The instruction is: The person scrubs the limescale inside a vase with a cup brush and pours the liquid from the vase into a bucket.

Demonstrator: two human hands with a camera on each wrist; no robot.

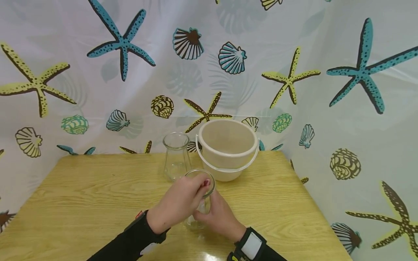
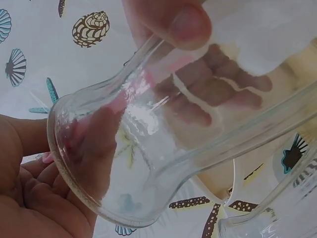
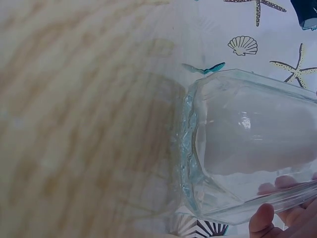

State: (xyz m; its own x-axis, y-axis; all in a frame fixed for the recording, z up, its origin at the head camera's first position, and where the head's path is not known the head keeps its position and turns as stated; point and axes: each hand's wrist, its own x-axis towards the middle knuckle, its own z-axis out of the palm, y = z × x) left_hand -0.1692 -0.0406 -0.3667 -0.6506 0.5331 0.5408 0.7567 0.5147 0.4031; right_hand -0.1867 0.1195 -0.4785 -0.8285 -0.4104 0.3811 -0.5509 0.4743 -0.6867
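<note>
My right hand (image 1: 222, 219) grips the side of a clear glass vase (image 1: 195, 222) with a flared rim. The vase stands upright, its thick base close over the tabletop in the right wrist view. At the vase's mouth, my left hand (image 1: 179, 199) has curled fingers and pinches a slim pink thing (image 2: 47, 157). A pink streak runs down through the neck in the left wrist view; I cannot tell what kind of thing it is. Through the glass, the right hand's fingertips (image 2: 218, 91) show against the far side.
A second glass vase (image 1: 176, 163) stands just behind the held one. Right of it sits a cream bucket (image 1: 225, 161) with its white handle lowered. The wooden table (image 1: 98, 188) backs onto a curtain (image 1: 147, 83) printed with starfish and shells.
</note>
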